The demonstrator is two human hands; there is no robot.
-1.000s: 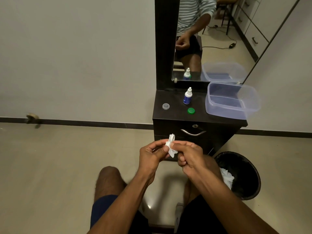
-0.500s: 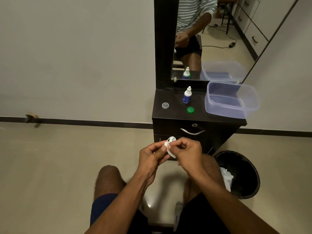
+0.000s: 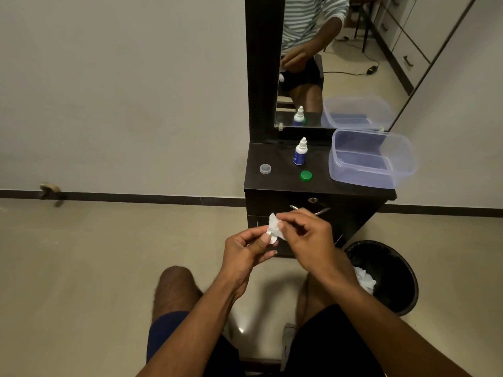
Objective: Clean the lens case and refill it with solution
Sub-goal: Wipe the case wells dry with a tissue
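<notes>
While I am sitting in front of the dresser top (image 3: 275,183), I am holding the lens case (image 3: 273,238) just above my knees, between both hands. My left hand (image 3: 243,253) is pinching it from the left, thumb on its front, and my right hand (image 3: 307,235) is pinching a white tissue (image 3: 273,223) against it from the right, fingers curled. The case is mostly covered; only a small pale rounded part is showing, too hidden to judge its long axis. The solution bottle (image 3: 300,152) is standing upright well ahead, nearer my right hand, with a green cap (image 3: 306,176) and a clear cap (image 3: 265,168) lying apart in front of it.
</notes>
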